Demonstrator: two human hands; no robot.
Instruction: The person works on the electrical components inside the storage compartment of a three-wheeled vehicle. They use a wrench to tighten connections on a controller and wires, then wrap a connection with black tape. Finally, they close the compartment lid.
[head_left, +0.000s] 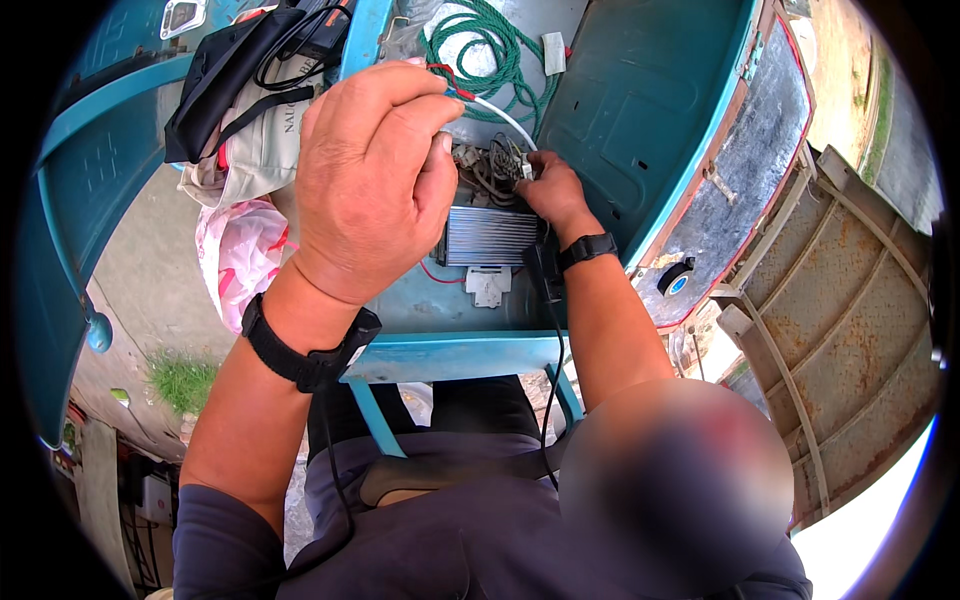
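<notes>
My left hand (375, 170) is raised over the turquoise metal compartment, fingers curled closed at the stripped end of a white cable (510, 120). Thin red and bluish wires (462, 93) stick out beside its fingertips. The cable arcs down to my right hand (553, 190), whose fingers are closed around it next to a tangle of grey wires (497, 165). Below the hands lies a silver finned metal box (490, 237). In front of it is a small white plastic part (488, 287) with a red wire nearby. My left fingertips are partly hidden from view.
Coiled green rope (490, 45) lies at the compartment's far end. A roll of black tape (676, 277) rests on the raised rim at right. Bags, a black pouch (225, 80) and a pink-white plastic bag (240, 250) are at left. A rusty ribbed panel (850, 300) stands far right.
</notes>
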